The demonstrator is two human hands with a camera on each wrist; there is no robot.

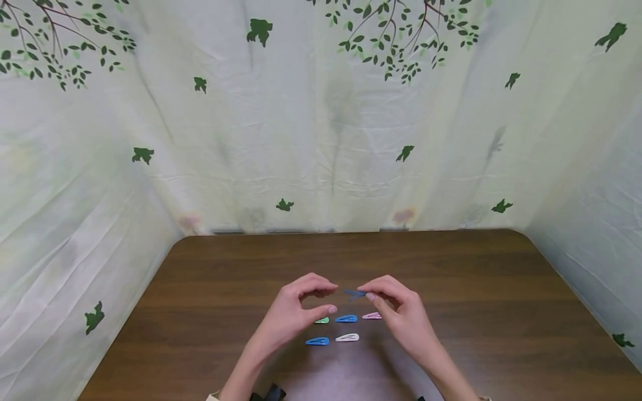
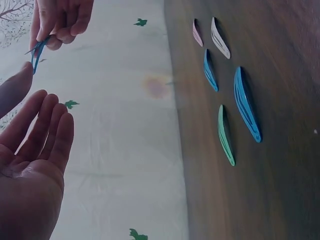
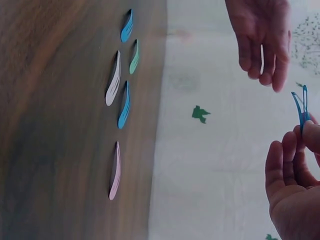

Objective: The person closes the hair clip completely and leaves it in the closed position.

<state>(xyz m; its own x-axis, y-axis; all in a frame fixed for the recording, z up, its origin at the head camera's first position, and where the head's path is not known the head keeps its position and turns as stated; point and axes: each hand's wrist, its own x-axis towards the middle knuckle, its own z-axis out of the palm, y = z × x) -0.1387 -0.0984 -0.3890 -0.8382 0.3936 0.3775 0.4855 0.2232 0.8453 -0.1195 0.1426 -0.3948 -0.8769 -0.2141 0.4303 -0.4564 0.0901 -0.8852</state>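
Between finger and thumb, my right hand (image 1: pixel 403 312) pinches a blue snap hair clip (image 1: pixel 354 293) above the table. Its two prongs stand spread apart and point toward my left hand (image 1: pixel 288 312). That left hand holds nothing; its thumb and fingers are parted, their tips just short of the clip. Below lie more snap clips: a green clip (image 1: pixel 322 320) partly behind the left thumb, a blue clip (image 1: pixel 346 318), and a pink clip (image 1: pixel 372 316) partly covered by the right hand. Nearer me are another blue clip (image 1: pixel 317 341) and a white clip (image 1: pixel 348 337).
The brown wooden table (image 1: pixel 200 312) has rounded far corners. Behind it and along both sides hangs a pale curtain (image 1: pixel 301 122) printed with leaves and birds. A black object (image 1: pixel 275 393) shows at the bottom edge beside the left forearm.
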